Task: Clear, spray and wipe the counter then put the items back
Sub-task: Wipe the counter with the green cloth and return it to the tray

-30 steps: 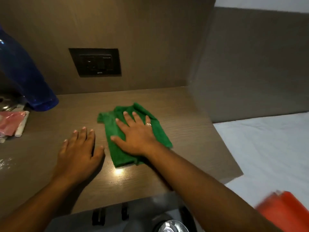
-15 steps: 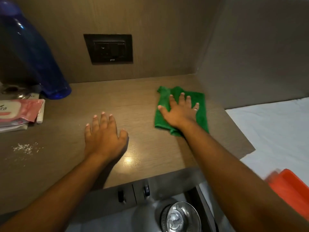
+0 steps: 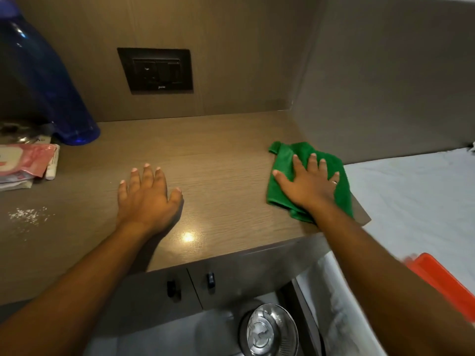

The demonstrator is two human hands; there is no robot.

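One green cloth [image 3: 285,160] lies on the counter [image 3: 218,160] at its right edge, pressed flat under the right hand [image 3: 308,186], whose fingers are spread apart on it; a ring shows on one. The left hand [image 3: 146,199] rests palm-down on bare wood, fingers loosely apart, holding nothing. Well left of its fingertips sit one blue bottle [image 3: 51,86], one pink packet [image 3: 23,160] and scattered white crumbs [image 3: 28,214]. One wall socket [image 3: 155,70] is mounted beyond the fingers.

My right hand [image 3: 309,187] now presses the green cloth [image 3: 285,160] at the counter's [image 3: 218,160] right edge, having slid it there from the counter's middle.
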